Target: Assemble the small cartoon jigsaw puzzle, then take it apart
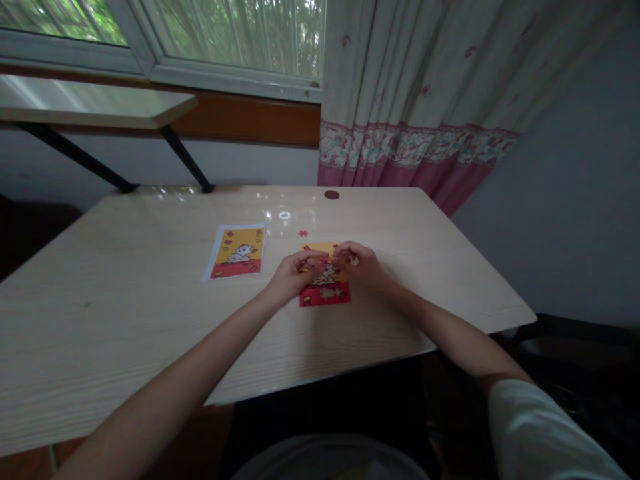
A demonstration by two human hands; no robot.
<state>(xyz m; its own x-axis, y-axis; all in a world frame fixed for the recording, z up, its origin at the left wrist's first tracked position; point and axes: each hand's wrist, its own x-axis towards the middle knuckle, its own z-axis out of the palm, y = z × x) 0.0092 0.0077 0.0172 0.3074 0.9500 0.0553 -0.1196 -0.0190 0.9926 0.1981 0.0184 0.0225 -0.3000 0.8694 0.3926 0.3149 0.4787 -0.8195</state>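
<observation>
A jigsaw puzzle (pixel 311 297) with a white animal on yellow and red lies on the table beneath both my hands. Its red lower part has a gap where the tabletop shows through. Above the puzzle, my left hand (pixel 296 272) pinches a small red puzzle piece (pixel 323 261) between thumb and fingers. My right hand (pixel 364 265) is close beside it, fingers curled and closed toward the thumb; whatever is in its fingertips is too small to make out. Another red puzzle piece (pixel 303 233) lies loose just beyond the puzzle's far edge.
Left of the puzzle lies a printed sheet (pixel 237 253) with the same picture. The pale wooden table (pixel 150 313) has a round brown cap (pixel 331 195) near its back edge. A raised shelf (pixel 100 103) stands at the back left, and a curtain (pixel 400 133) hangs behind.
</observation>
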